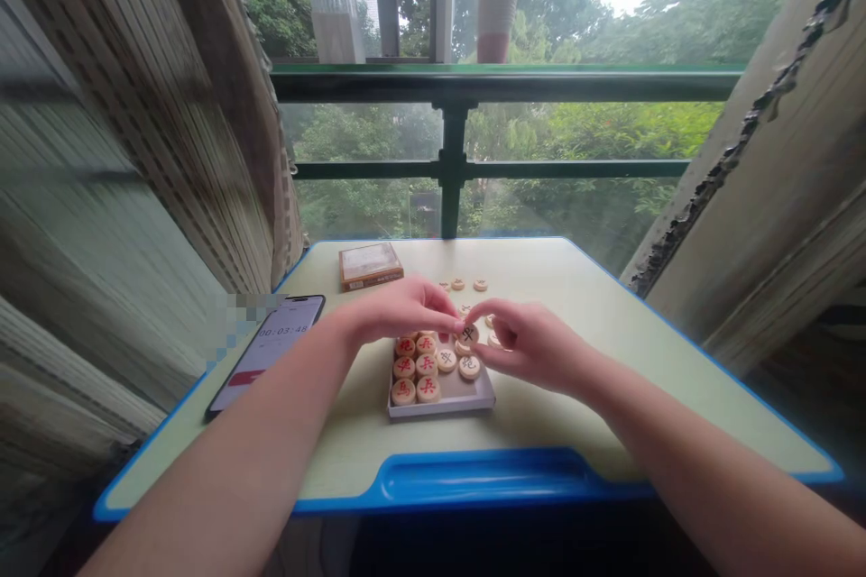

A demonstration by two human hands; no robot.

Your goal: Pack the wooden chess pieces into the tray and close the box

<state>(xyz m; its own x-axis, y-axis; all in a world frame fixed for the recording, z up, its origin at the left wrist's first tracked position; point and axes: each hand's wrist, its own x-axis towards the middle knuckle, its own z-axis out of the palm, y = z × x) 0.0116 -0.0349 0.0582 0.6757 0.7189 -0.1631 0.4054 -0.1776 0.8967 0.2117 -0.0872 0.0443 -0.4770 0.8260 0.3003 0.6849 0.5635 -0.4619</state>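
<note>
A shallow white box tray holds xiangqi pieces: red-marked ones such as this piece on the left, and black-marked ones like this piece on the right. Above the tray's right half, my right hand pinches a black-marked xiangqi piece between thumb and index finger, its face tilted toward me. My left hand reaches over the tray's back, its closed fingertips meeting the same piece at its left edge. Behind my hands lie several loose pieces, partly hidden.
A closed brown box lies at the table's back left. Left of my forearm is a phone with a timer on screen. The pale table has a blue rim and a blue front trough. Curtains flank it; a green railing stands behind.
</note>
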